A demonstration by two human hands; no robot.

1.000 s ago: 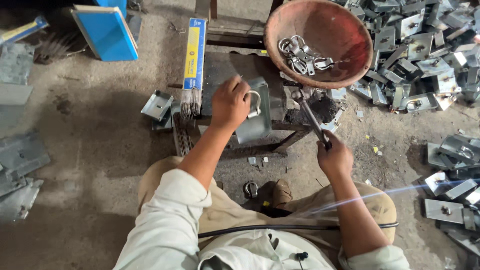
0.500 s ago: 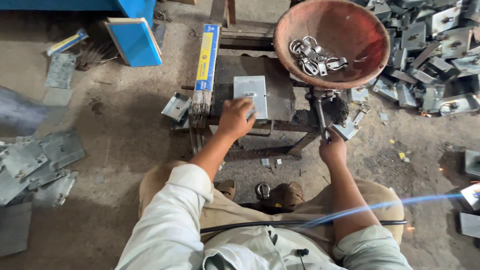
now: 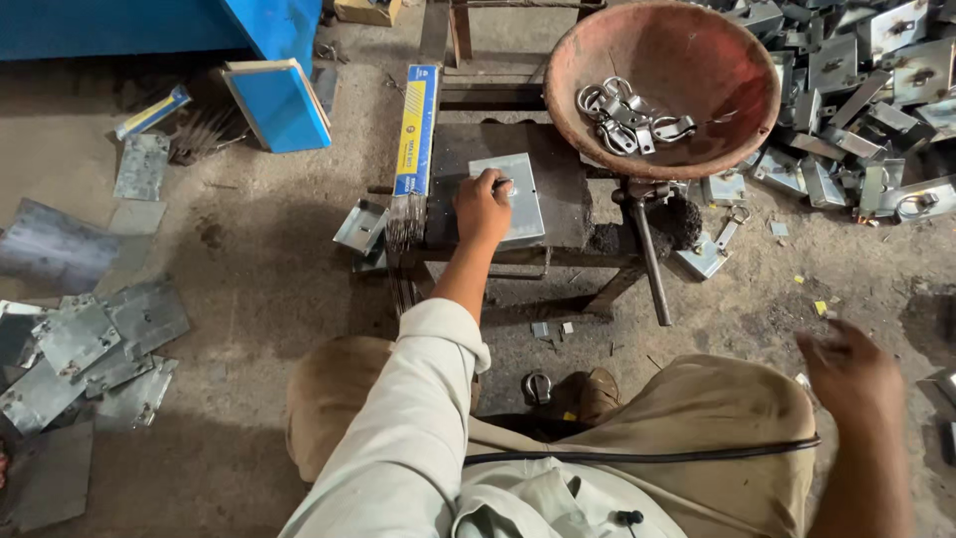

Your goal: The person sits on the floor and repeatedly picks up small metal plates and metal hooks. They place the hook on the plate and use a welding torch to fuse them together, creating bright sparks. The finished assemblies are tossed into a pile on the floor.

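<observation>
Head view: left hand presses metal plate; right hand, blurred, seemingly empty.

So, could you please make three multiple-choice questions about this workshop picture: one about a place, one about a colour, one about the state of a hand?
1. Where do the metal rings lie?
A. in the round bowl
B. on the blue board
C. on the person's knee

2. What colour is the bowl?
A. green
B. reddish-brown
C. white

3. What is the left hand doing?
A. hanging free in the air
B. gripping the hammer
C. resting on the flat metal plate

Answers:
1 A, the rings are heaped inside the bowl.
2 B, its inner wall is rust red.
3 C, the hand lies on the grey plate on the small stand.
</observation>
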